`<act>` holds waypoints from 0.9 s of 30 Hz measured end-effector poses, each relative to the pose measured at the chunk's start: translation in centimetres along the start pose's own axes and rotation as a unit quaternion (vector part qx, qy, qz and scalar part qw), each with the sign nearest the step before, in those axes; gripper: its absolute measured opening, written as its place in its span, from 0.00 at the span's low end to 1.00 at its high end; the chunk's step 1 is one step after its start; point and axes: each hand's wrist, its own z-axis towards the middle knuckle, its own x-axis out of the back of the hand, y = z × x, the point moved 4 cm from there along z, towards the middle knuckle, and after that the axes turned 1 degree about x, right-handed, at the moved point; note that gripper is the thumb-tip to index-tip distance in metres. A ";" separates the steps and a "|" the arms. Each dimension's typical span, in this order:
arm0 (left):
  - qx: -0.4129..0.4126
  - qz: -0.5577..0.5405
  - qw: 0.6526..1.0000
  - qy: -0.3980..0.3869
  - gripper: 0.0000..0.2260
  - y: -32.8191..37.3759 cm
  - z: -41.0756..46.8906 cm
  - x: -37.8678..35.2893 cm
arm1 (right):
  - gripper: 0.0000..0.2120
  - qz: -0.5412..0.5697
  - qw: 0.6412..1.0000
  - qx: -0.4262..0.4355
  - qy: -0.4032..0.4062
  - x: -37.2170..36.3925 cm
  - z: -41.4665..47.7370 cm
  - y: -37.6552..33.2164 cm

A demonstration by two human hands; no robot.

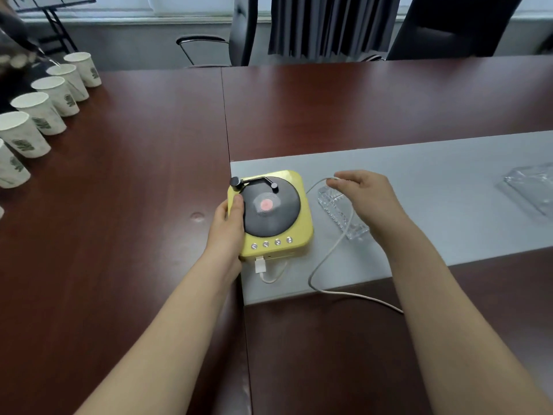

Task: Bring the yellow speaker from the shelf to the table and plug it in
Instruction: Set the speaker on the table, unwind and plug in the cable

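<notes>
Forearms: two bare forearms were seen reaching in from the near edge over the dark wood bench [134, 205].
Left hand: the left hand [229, 224] was laid against the left side of the yellow speaker [270, 214], fingers wrapped on its edge, thumb on top by the black disc.
Right hand: the right hand [363, 197] was held above a clear glass dish [342, 215], its fingers [335, 183] pinched shut on the white cable [327, 259].
Speaker: it was set on the grey strip [419, 187] at its left end, button row turned toward the camera, tonearm along the far edge; it was roughly square, so no long axis could be told.
Plug: a white plug [260, 265] was seated in the near face.
Cable: it looped across the strip and off to the right.
Surroundings: paper cups [42, 112] were lined up far left; a clear tray [529, 187] lay far right.
Room: dark chairs [329, 25] were ranged beyond the bench.
</notes>
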 end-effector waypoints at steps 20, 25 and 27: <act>-0.028 0.128 0.987 0.096 0.23 -1.3 2.0 -0.4 | 0.08 0.138 0.989 -0.058 0.023 8.7 -7.9 6.9; -0.027 0.160 0.984 0.075 0.24 -1.3 2.0 -1.0 | 0.09 0.189 0.981 -0.054 -0.008 7.8 -7.7 6.1; -0.031 0.180 0.980 0.073 0.25 -1.3 2.0 -1.1 | 0.10 0.195 0.979 -0.053 -0.018 7.2 -7.7 5.9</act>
